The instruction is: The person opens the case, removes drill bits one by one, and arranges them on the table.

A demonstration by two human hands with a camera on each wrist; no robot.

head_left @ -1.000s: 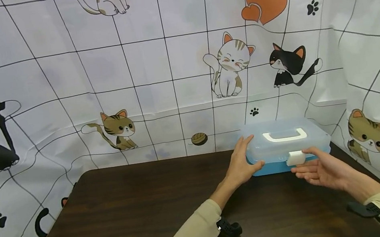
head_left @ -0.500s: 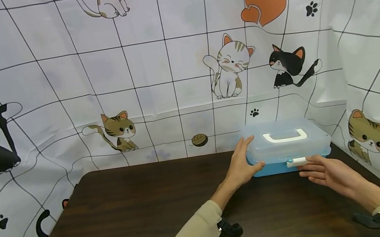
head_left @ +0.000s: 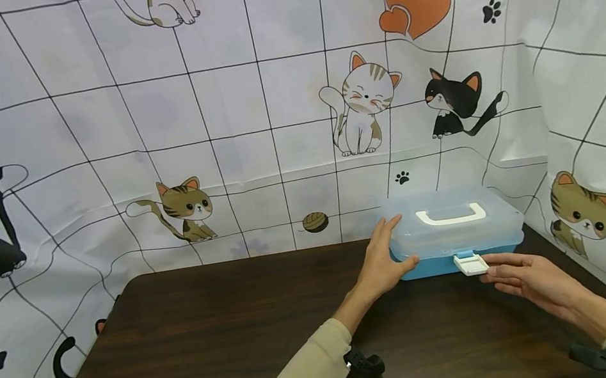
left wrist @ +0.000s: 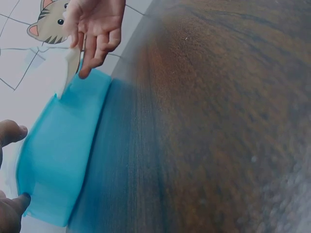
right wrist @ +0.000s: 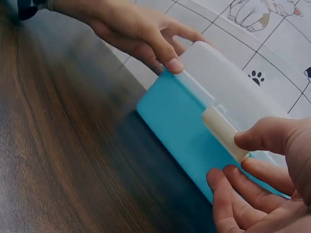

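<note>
A plastic storage box [head_left: 429,268] with a blue base and translucent lid [head_left: 452,238] stands near the table's back right corner. My left hand [head_left: 379,263] holds its left end, fingers towards the back and thumb on the front edge. At the front, the white latch [head_left: 471,265] is swung outward from the lid. My right hand [head_left: 533,284] pinches the latch's right edge. In the right wrist view, the thumb lies on the latch [right wrist: 224,133] with the index finger beneath it. The lid lies down on the base. What the box contains cannot be made out.
A white handle [head_left: 479,212] is on top of the lid. The dark wooden table [head_left: 214,343] extends left and forward of the box. Behind and to the right hangs a white cloth [head_left: 233,108] printed with grid lines and cats.
The latch has swung outward and down from the box's front. My right hand has moved slightly down and right with it. My left hand has stayed on the box's left end.
</note>
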